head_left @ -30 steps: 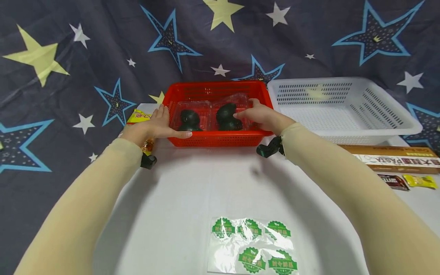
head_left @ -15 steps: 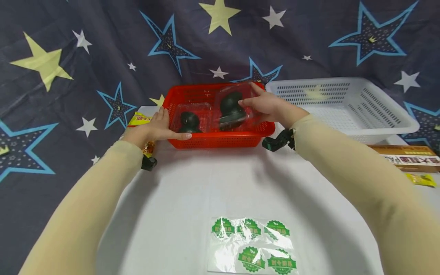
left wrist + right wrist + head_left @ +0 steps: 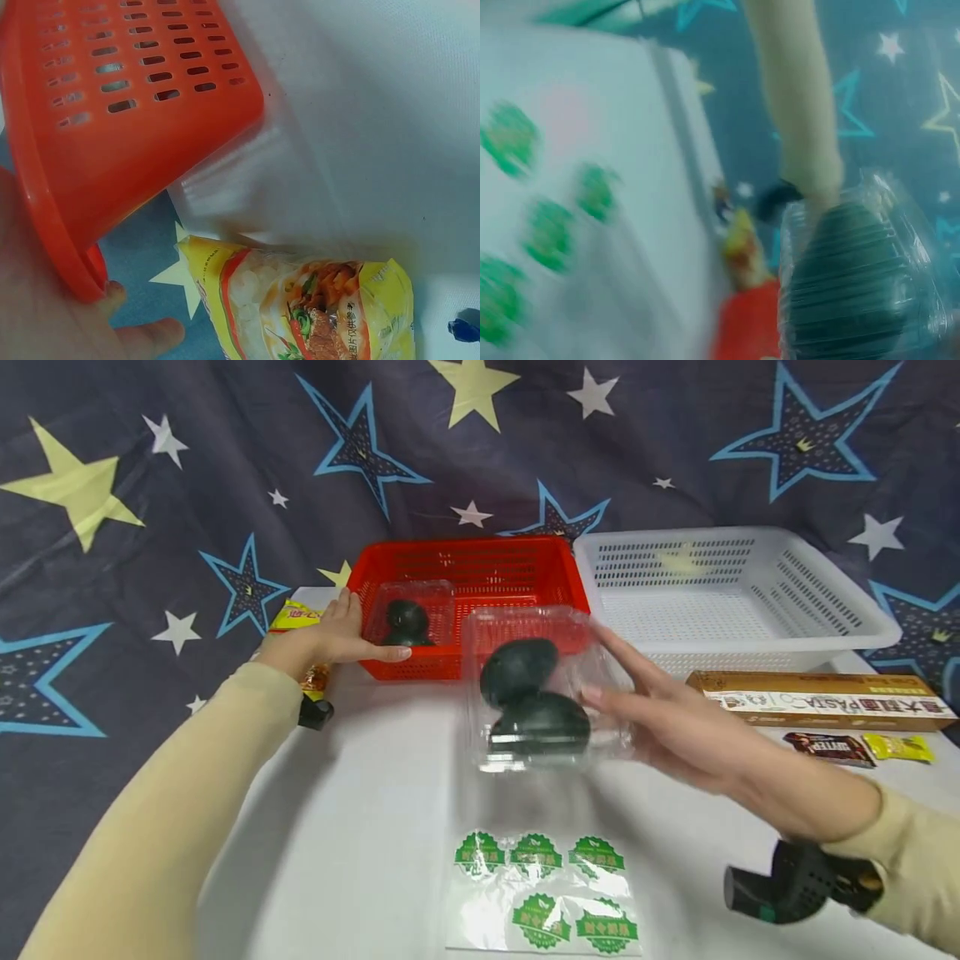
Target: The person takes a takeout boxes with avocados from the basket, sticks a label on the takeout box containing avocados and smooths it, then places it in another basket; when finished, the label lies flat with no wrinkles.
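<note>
My right hand [image 3: 690,727] grips the right side of a clear plastic box [image 3: 517,625] with two dark green avocados [image 3: 540,725] inside. The box is held tilted in the air in front of the red basket [image 3: 412,668], and shows close up in the right wrist view. My left hand [image 3: 318,639] rests on the basket's left rim, fingers straight and thumb laid along the front edge. Inside the basket, at the left, stands another clear box [image 3: 444,597] with dark green avocados [image 3: 407,617]. A sheet of green round stickers [image 3: 483,910] lies on the white table below the held box.
A white basket [image 3: 738,652] stands right of the red one. Before it lie a pasta box [image 3: 825,700], a dark wrapped snack [image 3: 828,748] and a yellow packet [image 3: 898,747]. A yellow food bag [image 3: 322,307] sits beside my left hand. A starry cloth [image 3: 247,460] hangs behind.
My right hand has taken hold of the right-hand avocado box, lifted it out of the red basket and brought it forward over the table. My left hand stays on the basket rim.
</note>
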`<state>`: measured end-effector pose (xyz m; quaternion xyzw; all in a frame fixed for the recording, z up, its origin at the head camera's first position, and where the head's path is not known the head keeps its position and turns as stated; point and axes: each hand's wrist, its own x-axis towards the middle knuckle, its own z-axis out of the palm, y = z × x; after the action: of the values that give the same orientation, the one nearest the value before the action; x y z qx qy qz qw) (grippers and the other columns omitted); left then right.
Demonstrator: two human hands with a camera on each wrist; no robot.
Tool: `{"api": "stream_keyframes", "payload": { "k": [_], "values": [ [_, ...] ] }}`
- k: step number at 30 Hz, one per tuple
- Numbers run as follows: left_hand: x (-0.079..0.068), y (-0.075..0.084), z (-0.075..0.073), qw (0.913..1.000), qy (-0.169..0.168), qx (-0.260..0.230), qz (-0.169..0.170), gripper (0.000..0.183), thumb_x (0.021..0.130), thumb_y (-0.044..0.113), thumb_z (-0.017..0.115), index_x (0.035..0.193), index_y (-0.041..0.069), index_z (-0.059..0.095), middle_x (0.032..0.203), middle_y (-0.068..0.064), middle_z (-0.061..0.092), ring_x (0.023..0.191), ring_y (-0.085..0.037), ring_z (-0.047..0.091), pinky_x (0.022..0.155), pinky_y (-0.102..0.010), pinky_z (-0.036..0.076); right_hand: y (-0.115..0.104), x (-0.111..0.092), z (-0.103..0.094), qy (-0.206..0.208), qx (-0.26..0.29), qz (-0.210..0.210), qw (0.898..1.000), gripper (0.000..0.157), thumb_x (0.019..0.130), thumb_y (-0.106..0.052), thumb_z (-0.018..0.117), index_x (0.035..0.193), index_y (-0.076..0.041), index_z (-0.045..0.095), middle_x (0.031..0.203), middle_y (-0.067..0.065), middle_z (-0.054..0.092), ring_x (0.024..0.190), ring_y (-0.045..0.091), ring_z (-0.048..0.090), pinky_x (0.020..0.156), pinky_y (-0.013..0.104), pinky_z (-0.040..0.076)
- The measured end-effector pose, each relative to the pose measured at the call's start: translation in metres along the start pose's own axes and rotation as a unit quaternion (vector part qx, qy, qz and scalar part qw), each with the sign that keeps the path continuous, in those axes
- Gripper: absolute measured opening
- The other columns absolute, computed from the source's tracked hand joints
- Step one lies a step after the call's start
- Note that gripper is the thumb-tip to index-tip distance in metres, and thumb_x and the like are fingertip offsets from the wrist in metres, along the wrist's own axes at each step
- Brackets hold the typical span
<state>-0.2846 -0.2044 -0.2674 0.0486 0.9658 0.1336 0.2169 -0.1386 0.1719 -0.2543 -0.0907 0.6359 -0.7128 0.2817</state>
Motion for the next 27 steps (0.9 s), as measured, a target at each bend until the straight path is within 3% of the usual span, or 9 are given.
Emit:
{"api": "stream_keyframes", "payload": {
  "k": [3,5,8,10,13,16,27],
  "values": [
    [-0.002,-0.001,-0.002,1.0000,0.000,0.002,0.002,0.135,0.069,0.077,0.060,0.147,-0.002,-0.017,0.155,-0.020,-0.022,0.142,-0.040,-0.015,0.111,-0.060,0.010,0.030,-0.012,0.000,0.002,-0.017,0.019,1.000,0.079,0.096,-0.022,0.056,0.150,-0.046,0.003,0.153,0.016,0.003,0.121,0.029,0.047,0.096,0.051,0.042],
    [-0.002,-0.002,-0.002,1.0000,0.002,0.001,0.003,0.136,0.069,0.077,0.060,0.147,-0.002,-0.018,0.155,-0.019,-0.023,0.142,-0.040,-0.015,0.111,-0.060,0.008,0.047,-0.012,-0.001,0.014,-0.015,0.040,0.999,0.082,0.096,-0.022,0.056,0.151,-0.045,0.000,0.145,0.020,0.020,0.114,0.024,0.052,0.095,0.046,0.041],
    [0.000,-0.002,-0.001,1.0000,0.005,0.000,0.002,0.136,0.068,0.078,0.060,0.147,-0.002,-0.017,0.155,-0.020,-0.021,0.142,-0.040,-0.013,0.111,-0.060,0.010,0.065,-0.005,-0.004,0.033,-0.021,0.056,0.998,0.086,0.095,-0.023,0.058,0.152,-0.041,-0.004,0.119,0.019,0.045,0.099,0.019,0.054,0.086,0.038,0.041],
    [0.001,-0.002,0.000,1.0000,0.007,-0.001,0.000,0.137,0.067,0.078,0.060,0.148,-0.001,-0.017,0.156,-0.019,-0.020,0.142,-0.040,-0.012,0.110,-0.061,0.013,0.075,0.002,-0.006,0.052,-0.029,0.057,0.997,0.087,0.094,-0.023,0.060,0.152,-0.040,-0.002,0.107,0.014,0.053,0.089,0.017,0.054,0.075,0.032,0.041],
    [0.003,-0.001,0.002,1.0000,0.009,-0.001,-0.002,0.136,0.067,0.078,0.060,0.148,0.000,-0.016,0.156,-0.019,-0.019,0.143,-0.039,-0.011,0.109,-0.061,0.016,0.084,0.014,-0.009,0.075,-0.045,0.044,0.995,0.089,0.092,-0.024,0.063,0.152,-0.040,-0.001,0.106,0.011,0.058,0.082,0.014,0.054,0.063,0.026,0.040],
    [0.004,-0.001,0.003,1.0000,0.008,-0.003,-0.005,0.136,0.067,0.077,0.061,0.148,0.000,-0.017,0.156,-0.019,-0.019,0.143,-0.039,-0.011,0.109,-0.061,0.017,0.089,0.025,-0.011,0.086,-0.053,0.027,0.995,0.090,0.091,-0.022,0.065,0.152,-0.041,0.001,0.112,0.013,0.058,0.078,0.013,0.052,0.055,0.023,0.037],
    [0.004,-0.002,0.002,1.0000,0.007,0.000,-0.006,0.134,0.069,0.076,0.060,0.148,0.000,-0.018,0.156,-0.018,-0.021,0.142,-0.038,-0.014,0.111,-0.060,0.012,0.084,0.032,-0.018,0.066,-0.114,0.031,0.991,0.096,0.088,-0.022,0.069,0.152,-0.038,-0.001,0.138,0.030,0.031,0.098,0.026,0.054,0.062,0.029,0.049]
  ]
}}
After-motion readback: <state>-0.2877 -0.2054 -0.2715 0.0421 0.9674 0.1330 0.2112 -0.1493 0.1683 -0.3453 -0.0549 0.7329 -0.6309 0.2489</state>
